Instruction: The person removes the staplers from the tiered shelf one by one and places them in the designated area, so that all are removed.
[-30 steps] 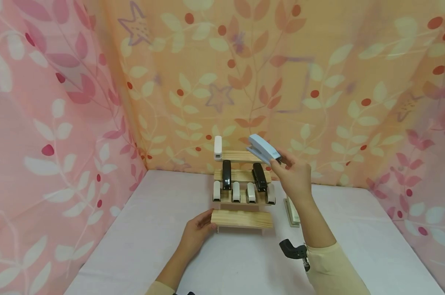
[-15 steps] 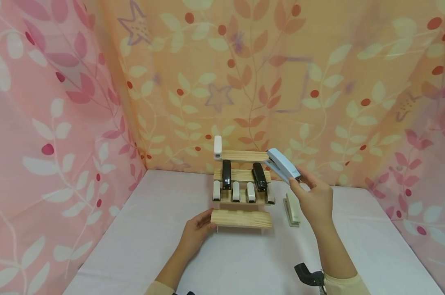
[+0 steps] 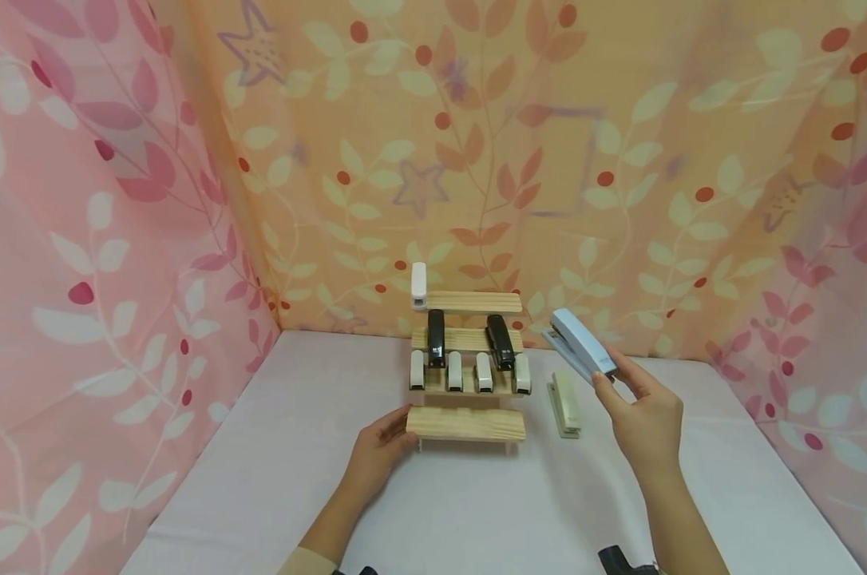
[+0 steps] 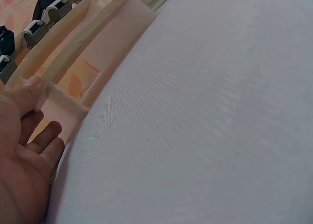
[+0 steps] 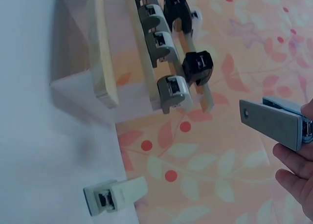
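A light blue stapler [image 3: 581,343] is in my right hand [image 3: 649,423], pinched at its rear end and raised in the air to the right of a stepped wooden rack [image 3: 465,423]. The right wrist view shows the stapler's flat grey base [image 5: 271,123]. My left hand [image 3: 376,451] grips the left end of the rack's lowest step; in the left wrist view the thumb [image 4: 32,84] lies against the step's edge. Two black staplers [image 3: 436,339] and several white ones [image 3: 454,372] stand on the middle steps. One white stapler [image 3: 419,285] stands at the left of the top step [image 3: 474,302].
A pale green stapler [image 3: 564,406] lies on the white-covered table [image 3: 462,511], just right of the rack. Patterned orange cloth [image 3: 333,239] hangs behind the table, and pink cloth [image 3: 81,319] hangs at the sides.
My right hand has carried the light blue stapler from above the rack's top step to the right and downward. The left hand stays on the rack. The head view has shifted slightly.
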{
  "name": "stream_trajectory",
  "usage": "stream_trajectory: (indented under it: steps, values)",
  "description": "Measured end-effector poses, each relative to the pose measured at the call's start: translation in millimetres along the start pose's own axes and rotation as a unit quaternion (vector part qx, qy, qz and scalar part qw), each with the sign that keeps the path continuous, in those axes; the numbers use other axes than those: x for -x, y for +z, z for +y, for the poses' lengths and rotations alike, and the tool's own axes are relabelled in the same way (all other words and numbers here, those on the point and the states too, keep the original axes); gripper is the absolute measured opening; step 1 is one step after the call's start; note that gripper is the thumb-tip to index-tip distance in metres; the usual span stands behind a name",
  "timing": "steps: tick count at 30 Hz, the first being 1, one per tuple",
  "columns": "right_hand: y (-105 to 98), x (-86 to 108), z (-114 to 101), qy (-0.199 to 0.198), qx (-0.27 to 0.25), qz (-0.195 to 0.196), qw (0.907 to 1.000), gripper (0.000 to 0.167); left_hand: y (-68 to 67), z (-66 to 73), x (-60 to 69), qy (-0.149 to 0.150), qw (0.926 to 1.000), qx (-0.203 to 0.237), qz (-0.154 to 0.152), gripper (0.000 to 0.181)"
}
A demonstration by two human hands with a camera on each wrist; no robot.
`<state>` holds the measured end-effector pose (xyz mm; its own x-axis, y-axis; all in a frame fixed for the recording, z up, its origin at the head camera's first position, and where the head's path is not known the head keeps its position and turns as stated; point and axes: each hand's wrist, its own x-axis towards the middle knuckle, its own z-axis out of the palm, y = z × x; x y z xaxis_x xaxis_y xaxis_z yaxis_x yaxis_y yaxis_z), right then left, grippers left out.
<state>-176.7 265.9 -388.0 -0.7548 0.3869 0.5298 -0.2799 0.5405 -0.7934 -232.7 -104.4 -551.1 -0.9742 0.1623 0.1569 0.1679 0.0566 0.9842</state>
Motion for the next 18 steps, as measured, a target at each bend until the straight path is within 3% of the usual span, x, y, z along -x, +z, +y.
stream_trajectory:
  steps: [18]
  values:
    - [-12,-1.9,37,0.019,0.010,0.030,0.9993,0.046,-0.2,-2.1,-1.3,-0.002,1.0000,0.001,-0.001,0.059]
